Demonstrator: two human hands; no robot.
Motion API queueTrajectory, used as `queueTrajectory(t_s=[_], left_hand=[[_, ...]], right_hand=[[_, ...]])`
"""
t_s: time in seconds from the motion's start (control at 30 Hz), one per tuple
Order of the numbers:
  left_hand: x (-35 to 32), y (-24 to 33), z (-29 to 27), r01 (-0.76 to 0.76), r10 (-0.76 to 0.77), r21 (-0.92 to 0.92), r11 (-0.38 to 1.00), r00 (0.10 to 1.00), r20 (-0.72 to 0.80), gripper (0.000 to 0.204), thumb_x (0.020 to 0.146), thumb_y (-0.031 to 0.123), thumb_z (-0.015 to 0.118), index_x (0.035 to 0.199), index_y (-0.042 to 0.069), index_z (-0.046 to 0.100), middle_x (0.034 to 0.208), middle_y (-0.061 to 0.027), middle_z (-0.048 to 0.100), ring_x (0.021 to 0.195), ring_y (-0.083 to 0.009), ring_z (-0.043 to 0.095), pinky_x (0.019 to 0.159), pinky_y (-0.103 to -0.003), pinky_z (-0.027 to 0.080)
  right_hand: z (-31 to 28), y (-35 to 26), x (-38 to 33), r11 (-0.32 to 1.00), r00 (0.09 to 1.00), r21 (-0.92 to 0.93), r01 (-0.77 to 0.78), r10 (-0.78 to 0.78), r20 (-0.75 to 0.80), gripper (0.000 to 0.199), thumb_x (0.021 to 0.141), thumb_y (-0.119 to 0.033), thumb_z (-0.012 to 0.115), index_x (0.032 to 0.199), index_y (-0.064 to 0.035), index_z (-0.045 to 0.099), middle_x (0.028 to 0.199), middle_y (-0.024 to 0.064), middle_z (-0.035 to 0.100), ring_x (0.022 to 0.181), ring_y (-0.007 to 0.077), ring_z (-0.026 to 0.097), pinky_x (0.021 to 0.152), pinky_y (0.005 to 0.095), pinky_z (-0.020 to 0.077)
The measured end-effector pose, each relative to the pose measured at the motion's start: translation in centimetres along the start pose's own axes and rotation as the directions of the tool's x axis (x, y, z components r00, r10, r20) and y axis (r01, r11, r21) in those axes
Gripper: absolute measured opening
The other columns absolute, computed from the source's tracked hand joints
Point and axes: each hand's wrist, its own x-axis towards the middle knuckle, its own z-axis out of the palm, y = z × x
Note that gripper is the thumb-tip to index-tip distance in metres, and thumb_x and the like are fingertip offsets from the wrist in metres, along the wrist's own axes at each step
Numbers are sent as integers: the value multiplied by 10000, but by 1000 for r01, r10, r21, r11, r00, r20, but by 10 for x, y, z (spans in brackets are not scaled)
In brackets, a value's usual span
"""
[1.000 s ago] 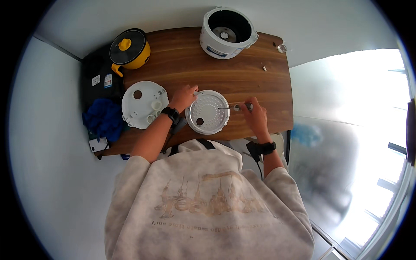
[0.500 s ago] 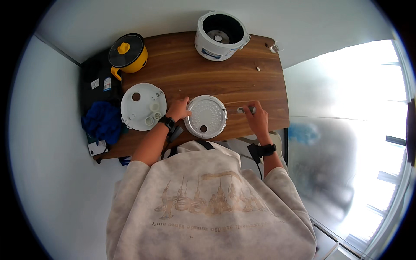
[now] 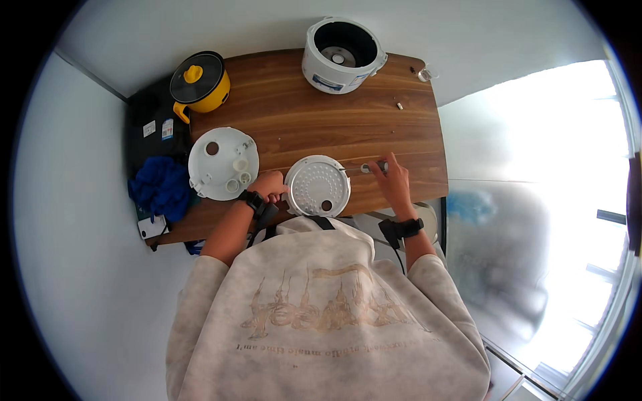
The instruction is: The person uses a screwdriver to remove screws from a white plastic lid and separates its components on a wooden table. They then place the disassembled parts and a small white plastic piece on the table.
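A brown wooden table (image 3: 321, 127) fills the corner. The left hand (image 3: 269, 185) curls its fingers on the rim of a round white perforated metal plate (image 3: 317, 186), apparently steadying it flat, while the right hand (image 3: 391, 180) pinches a small grey screwdriver (image 3: 370, 167) beside it.

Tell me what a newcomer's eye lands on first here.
The round perforated plate near the table's front edge draws the eye, with the left hand at its left rim and the right hand on a small screwdriver-like tool at its right. Next come the open white cooker at the back edge and the yellow pot at the back left corner. A white lid lies left of the plate.
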Motion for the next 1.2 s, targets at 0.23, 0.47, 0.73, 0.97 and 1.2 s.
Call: queueTrajectory(t_s=[0.23,0.47,0.73,0.97,1.2], left_hand=[[45,-6,10,-294,378,254,921,827,-416,423,822,299,687,1097,3,561,931,-223,665,937,-408,635,787,-505,515],[48,0,20,-242,328,243,939,843,-427,389,776,218,751,1041,16,549,983,-227,654,950,-430,631,801,-517,521],[46,2,18,-251,324,221,942,847,-422,378,775,230,758,1018,32,549,944,-211,662,927,-426,638,784,-519,520],[48,-1,17,-260,326,207,943,848,-419,393,766,244,774,1009,34,548,934,-204,663,917,-415,642,777,-522,515],[45,1,16,-263,316,181,948,860,-401,376,773,230,777,1005,37,552,929,-192,666,912,-407,647,764,-517,518]], right_hand=[[10,-9,9,998,1000,-54,27,-27,-10,297,877,-287,695,935,-35,548,786,180,671,735,382,654,630,429,505],[17,-9,12,996,998,-92,22,-27,-53,296,879,-294,689,922,-40,544,782,185,676,754,391,658,643,446,507],[23,-4,15,997,999,-75,35,-38,-31,294,883,-298,683,938,-47,542,797,179,680,761,385,660,637,450,506],[22,-11,13,989,998,-136,59,-58,6,322,884,-330,675,920,-55,512,750,179,668,722,391,653,613,465,501],[22,-11,9,952,993,-284,110,-91,78,347,904,-390,626,913,-63,509,692,172,651,676,392,645,579,472,503]])
